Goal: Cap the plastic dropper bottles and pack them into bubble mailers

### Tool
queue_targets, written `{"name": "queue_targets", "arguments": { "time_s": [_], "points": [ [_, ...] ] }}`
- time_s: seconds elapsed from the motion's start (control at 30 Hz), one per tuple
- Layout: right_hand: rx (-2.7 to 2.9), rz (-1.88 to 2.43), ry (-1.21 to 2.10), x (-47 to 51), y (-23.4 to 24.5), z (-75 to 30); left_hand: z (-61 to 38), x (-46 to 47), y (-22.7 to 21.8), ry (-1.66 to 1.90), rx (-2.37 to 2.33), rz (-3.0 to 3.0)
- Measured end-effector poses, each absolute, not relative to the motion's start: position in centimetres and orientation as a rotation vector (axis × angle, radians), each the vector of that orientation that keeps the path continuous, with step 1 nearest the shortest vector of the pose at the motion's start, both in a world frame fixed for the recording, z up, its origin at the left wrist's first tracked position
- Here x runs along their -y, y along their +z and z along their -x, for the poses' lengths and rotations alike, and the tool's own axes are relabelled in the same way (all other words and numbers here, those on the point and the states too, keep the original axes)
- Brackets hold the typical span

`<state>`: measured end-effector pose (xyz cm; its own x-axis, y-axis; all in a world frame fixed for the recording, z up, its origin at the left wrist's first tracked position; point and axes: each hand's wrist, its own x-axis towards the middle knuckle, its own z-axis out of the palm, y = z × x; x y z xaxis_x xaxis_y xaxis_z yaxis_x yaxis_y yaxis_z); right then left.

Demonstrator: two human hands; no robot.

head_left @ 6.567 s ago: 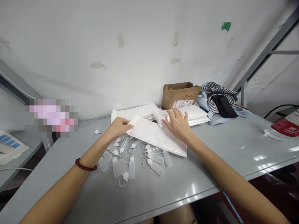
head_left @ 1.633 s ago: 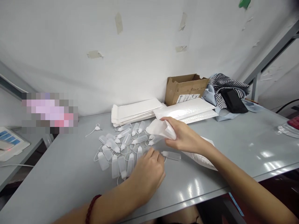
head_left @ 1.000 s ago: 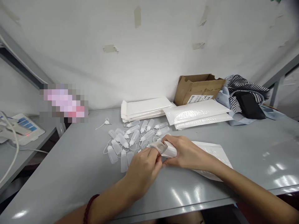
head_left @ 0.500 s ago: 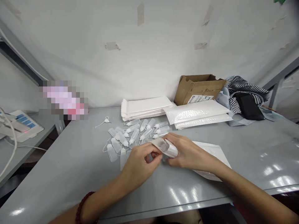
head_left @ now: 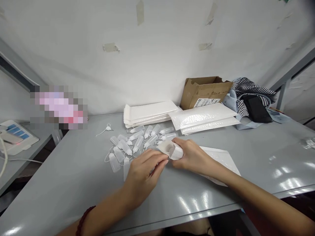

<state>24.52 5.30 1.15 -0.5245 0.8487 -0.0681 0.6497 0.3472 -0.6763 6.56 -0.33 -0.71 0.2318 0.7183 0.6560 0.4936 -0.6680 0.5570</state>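
My right hand (head_left: 189, 155) is wrapped round a small white roll (head_left: 176, 151) that looks like paper labels. Its loose end spreads out toward the left. Below that end, my left hand (head_left: 145, 173) is closed in a pinch, thumb against fingers; what lies between its fingertips is hidden. Several small translucent squeeze bottles (head_left: 118, 154) with tethered caps lie in a loose pile beyond my left hand, some partly covered by it. A single white padded mailer (head_left: 221, 160) rests flat on the grey table (head_left: 73, 183), partly under my right forearm.
Behind the bottles are a stack of white padded mailers (head_left: 150, 111) and more mailers (head_left: 206, 116) leaning over it. An open cardboard box (head_left: 206, 91) stands against the wall, with striped cloth (head_left: 256, 88) and a black pouch (head_left: 258, 109) beside it. A loose cap (head_left: 107, 127) lies far left.
The view has shifted slightly, so everything sits a little further left. My left fingers have straightened and closed together near the roll's loose end. My right hand keeps its hold on the roll.
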Motion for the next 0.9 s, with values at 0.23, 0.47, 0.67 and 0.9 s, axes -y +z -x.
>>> {"name": "queue_targets", "arguments": {
  "time_s": [0.23, 0.47, 0.67, 0.9],
  "points": [
    [2.157, 1.281, 1.159, -5.5, 1.6, -24.8, -6.3, 0.5, 0.1, 1.448, -1.266, -2.174],
    [1.931, 1.14, 1.507, -5.6, 2.9, -25.7, -5.4, -0.3, 0.8, 1.269, -1.43, -1.669],
    [1.965, 1.116, 1.584, -5.3, 3.5, -25.6, -5.4, -0.2, 1.3, 1.253, -1.334, -1.51],
    [1.967, 1.1, 1.589, -5.2, 3.7, -25.6, -5.3, -0.2, 1.7, 1.239, -1.306, -1.57]
  ]
}}
